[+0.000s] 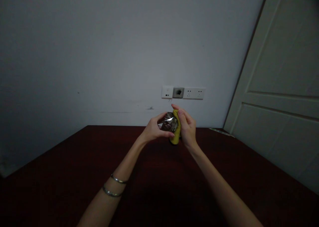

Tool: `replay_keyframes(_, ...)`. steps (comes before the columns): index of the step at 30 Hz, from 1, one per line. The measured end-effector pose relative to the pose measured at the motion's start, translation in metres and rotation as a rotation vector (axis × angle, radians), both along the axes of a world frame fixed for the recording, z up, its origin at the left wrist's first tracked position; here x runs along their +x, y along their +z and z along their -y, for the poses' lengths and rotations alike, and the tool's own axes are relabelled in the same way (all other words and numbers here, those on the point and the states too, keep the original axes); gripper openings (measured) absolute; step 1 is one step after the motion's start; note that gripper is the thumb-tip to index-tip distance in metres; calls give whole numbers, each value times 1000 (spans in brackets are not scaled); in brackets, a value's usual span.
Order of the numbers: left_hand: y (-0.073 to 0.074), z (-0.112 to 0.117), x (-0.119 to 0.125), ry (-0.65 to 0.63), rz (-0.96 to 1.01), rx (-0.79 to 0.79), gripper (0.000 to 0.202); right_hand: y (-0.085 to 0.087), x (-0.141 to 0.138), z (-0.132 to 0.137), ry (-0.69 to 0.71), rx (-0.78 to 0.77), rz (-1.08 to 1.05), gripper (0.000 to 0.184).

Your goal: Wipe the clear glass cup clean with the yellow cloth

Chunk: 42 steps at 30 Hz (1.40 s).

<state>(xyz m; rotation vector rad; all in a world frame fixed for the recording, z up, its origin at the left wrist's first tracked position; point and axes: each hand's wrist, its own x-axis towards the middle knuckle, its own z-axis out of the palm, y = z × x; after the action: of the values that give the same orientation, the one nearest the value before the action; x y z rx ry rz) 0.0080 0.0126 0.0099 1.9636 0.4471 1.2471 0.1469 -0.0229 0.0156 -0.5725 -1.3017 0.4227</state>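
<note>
My left hand (155, 129) grips a small, shiny, dark brown faceted object (169, 122), which looks like glass or glossy plastic; its exact kind I cannot make out. Thumb below and fingers above, the hand holds it from the left. In my right hand (187, 127) is a yellow cloth (176, 134), pressed against the right side of the shiny object. The cloth hangs a little below the object. Both hands are raised over the far part of the table, and the fingers behind the object are partly hidden.
A dark red table (104, 160) spreads out below my arms. Behind it is a pale wall with a row of sockets (194, 93) and a grey switch plate (178, 92). A white panelled door (281, 87) stands on the right. A thin strip (221, 132) lies at the table's far right edge.
</note>
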Motion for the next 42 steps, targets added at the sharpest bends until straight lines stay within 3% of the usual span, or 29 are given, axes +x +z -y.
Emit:
replay_keyframes(6,-4,-6,6,-49,41,-117,85,-11,0,-11,-48,-73,58,46)
replay_keyframes(13,-21,-6,22,-27,154,-145,72,-19,-4,-23,-169,-95,-138,39)
replay_keyframes(17,-29,-10,28,-14,267,-259,65,-22,-7,-18,-217,-10,120,43)
replay_keyframes(23,-25,-9,30,-136,420,-449,68,-25,-10,-9,-311,176,594,80)
replay_keyframes(29,-22,-12,27,-74,417,-624,71,-21,-11,-6,-332,274,836,106)
replay_keyframes(35,-20,-13,19,-110,531,-547,56,-19,-15,5,-249,270,982,104)
replay_keyframes(42,-25,-17,20,-204,618,-563,62,-16,-22,17,-283,312,1090,96)
